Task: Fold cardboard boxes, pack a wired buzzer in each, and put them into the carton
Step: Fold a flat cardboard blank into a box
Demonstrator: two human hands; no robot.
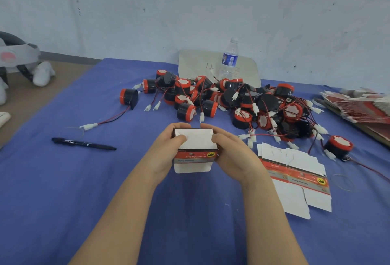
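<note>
step: folding box (195,148) | left hand (168,148) + right hand (230,154) both gripping it, thumbs on top flap | next: tuck flap, grab buzzer fr pile (242,100) on table (63,190)

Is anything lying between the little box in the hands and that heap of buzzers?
Nothing visible. The left hand and right hand hold the box just short of the buzzer pile; only bare blue cloth lies between.

Buzzer pile (232,100) ahead (pen (83,143) leftward)
</note>
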